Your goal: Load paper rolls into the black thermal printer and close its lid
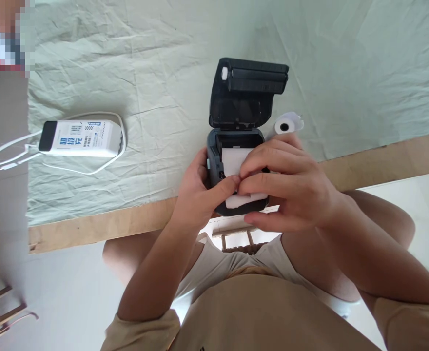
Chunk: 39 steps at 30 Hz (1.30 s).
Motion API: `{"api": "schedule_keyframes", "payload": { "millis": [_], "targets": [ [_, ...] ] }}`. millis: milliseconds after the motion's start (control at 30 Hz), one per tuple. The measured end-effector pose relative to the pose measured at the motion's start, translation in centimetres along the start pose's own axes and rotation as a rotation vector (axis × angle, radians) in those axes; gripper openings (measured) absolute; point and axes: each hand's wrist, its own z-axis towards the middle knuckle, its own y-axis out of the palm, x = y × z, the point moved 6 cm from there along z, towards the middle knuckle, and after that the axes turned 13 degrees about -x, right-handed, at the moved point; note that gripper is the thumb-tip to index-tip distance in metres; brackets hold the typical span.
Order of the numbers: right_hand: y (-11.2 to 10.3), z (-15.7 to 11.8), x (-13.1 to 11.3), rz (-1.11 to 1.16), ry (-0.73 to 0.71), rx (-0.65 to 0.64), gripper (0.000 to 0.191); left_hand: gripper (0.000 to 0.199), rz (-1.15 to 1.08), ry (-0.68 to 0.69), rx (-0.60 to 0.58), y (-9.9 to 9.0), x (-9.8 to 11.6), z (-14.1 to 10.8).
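Note:
A dark portable printer point(236, 211) is tilted at the table's front edge, its lid point(245, 92) flipped up and away. White paper point(232, 158) lies in its open compartment. My left hand point(207, 190) grips the printer's left side, with the thumb reaching over onto the paper. From the right, my right hand point(287, 183) reaches over the compartment, its fingers bent and its fingertips on the paper beside my left thumb. Those fingers cover part of the compartment. Just behind my right hand sits a small white paper roll point(287, 123) with a dark core and a loose end.
A white power strip point(85, 138) with a black end and white cables lies on the left of the cloth-covered table point(156, 97). The table's wooden edge point(105, 222) runs in front of me. A wooden rack point(0, 317) is at the lower left.

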Motion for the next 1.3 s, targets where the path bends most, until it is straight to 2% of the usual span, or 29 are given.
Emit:
{"api": "schedule_keyframes", "payload": {
  "millis": [67,133,167,200,267,333,400,467,500,567,667,767,933,1067,1200,1300],
  "targets": [
    [-0.9,-0.1,0.2,0.003,0.006,0.120,0.010,0.046,0.036,-0.017,-0.003,-0.3,-0.1,-0.1],
    [-2.1,-0.4,0.7,-0.063,0.088,0.305,0.006,0.052,0.067,-0.034,-0.012,-0.6,-0.3,-0.2],
    [-2.6,-0.5,1.0,-0.089,0.155,0.373,0.011,0.055,0.080,-0.037,-0.018,-0.7,-0.3,-0.2],
    [-2.9,-0.5,1.4,-0.092,0.234,0.405,0.020,0.057,0.090,-0.039,-0.023,-0.7,-0.4,-0.2],
    [-2.8,-0.4,2.3,-0.028,0.362,0.376,0.040,0.060,0.088,-0.037,-0.028,-0.8,-0.4,-0.2],
    [-2.9,-0.6,2.6,0.052,0.397,0.389,0.051,0.061,0.082,-0.047,-0.018,-0.8,-0.4,-0.2],
    [-3.2,-1.0,2.5,0.083,0.365,0.466,0.042,0.061,0.100,-0.056,-0.011,-0.9,-0.4,-0.2],
    [-3.4,-1.5,2.1,0.079,0.312,0.536,0.017,0.061,0.117,-0.053,-0.010,-0.9,-0.3,-0.1],
    [-3.3,-1.6,1.9,0.078,0.303,0.521,0.009,0.062,0.113,-0.051,-0.013,-0.9,-0.3,-0.1],
    [-2.5,-1.6,1.9,0.103,0.320,0.408,0.027,0.064,0.063,-0.051,-0.032,-0.9,-0.4,0.0],
    [-0.5,-1.8,3.1,0.269,0.517,0.175,0.045,0.067,-0.011,-0.029,-0.092,-0.6,-0.5,0.1],
    [0.8,-2.2,4.1,0.484,0.665,0.071,0.050,0.064,-0.035,0.009,-0.098,-0.4,-0.4,0.2],
    [1.0,-2.0,4.6,0.565,0.711,0.061,0.051,0.044,-0.011,-0.008,-0.017,-0.2,-0.4,-0.1],
    [1.1,-2.0,4.6,0.561,0.706,0.074,0.051,0.044,-0.027,0.024,-0.014,0.0,-0.3,-0.2],
    [1.2,-2.2,4.6,0.539,0.670,0.075,0.047,0.041,-0.080,0.077,0.015,0.1,-0.3,0.1],
    [1.1,-2.1,4.4,0.526,0.599,0.051,0.042,0.032,-0.131,0.051,0.087,0.0,-0.5,0.4]
  ]
}}
